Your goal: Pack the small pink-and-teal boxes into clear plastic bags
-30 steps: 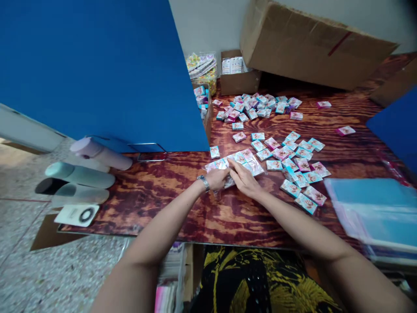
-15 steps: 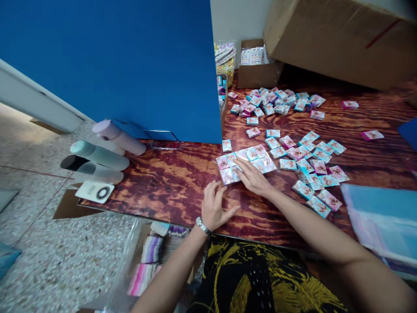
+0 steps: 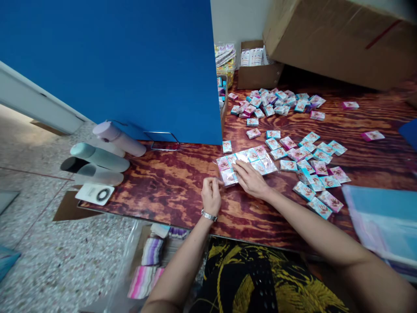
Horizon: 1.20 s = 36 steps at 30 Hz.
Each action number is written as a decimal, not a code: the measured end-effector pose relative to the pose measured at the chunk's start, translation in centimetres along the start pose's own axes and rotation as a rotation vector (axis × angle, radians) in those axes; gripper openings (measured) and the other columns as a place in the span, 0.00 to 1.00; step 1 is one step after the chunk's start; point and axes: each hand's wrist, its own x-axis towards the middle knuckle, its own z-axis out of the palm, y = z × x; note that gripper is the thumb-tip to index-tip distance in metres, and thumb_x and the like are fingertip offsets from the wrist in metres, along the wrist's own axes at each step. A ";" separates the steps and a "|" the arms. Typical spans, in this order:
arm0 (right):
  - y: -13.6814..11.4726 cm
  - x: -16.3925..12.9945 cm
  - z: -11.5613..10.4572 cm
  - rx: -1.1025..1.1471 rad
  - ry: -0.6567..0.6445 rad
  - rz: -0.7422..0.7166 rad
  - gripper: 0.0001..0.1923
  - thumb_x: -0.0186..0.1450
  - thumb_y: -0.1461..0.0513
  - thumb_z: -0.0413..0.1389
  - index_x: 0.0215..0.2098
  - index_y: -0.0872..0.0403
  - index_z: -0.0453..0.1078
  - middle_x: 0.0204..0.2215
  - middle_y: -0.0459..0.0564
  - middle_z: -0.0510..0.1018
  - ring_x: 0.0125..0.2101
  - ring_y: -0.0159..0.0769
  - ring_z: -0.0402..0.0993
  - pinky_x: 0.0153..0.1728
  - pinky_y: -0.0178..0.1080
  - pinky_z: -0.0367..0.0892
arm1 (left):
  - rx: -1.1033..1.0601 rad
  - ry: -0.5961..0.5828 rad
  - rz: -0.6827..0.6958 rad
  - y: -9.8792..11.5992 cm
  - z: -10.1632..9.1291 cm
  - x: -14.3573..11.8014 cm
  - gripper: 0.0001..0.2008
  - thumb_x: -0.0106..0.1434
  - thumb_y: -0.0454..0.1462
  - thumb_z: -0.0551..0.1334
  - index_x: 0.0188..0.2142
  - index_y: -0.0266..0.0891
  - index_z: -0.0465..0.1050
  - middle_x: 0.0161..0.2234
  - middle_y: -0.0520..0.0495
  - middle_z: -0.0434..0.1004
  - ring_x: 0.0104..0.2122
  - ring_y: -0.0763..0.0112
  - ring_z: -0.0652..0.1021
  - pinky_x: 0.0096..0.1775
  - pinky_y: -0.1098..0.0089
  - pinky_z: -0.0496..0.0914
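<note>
A clear plastic bag (image 3: 241, 155) lies flat on the table, with two rows of small pink and blue printed boxes inside it. My right hand (image 3: 251, 179) rests on top of this pack, fingers stretched out and pressing lightly on its middle. At the pack's left end, my left hand (image 3: 211, 194) is closed, thumb and fingers drawn together beside the bag's corner. Whatever is between those fingers, if anything, is hidden. Just above the pack sits one loose small box (image 3: 227, 146).
Loose boxes (image 3: 321, 167) spread to the right, with a heap (image 3: 273, 101) farther back. A blue panel (image 3: 130, 69) stands at left behind bottles (image 3: 100, 156). Cardboard boxes (image 3: 260, 76) stand behind; plastic sheets (image 3: 384, 213) lie at right. Below the table edge, a carton holds striped stacks (image 3: 153, 251).
My left hand has gone from spread fingers to closed at the bag's left end, and its wrist has shifted slightly right and up. My right hand stays on the pack, almost unmoved.
</note>
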 end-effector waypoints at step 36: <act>-0.3 0.1 0.3 -0.082 -0.018 0.000 0.22 0.69 0.63 0.44 0.59 0.60 0.62 0.58 0.62 0.65 0.59 0.48 0.59 0.59 0.53 0.58 | -0.013 0.010 -0.227 -2.5 2.8 1.5 0.18 0.65 0.51 0.53 0.28 0.41 0.63 0.19 0.56 0.66 0.19 0.74 0.70 0.25 0.73 0.66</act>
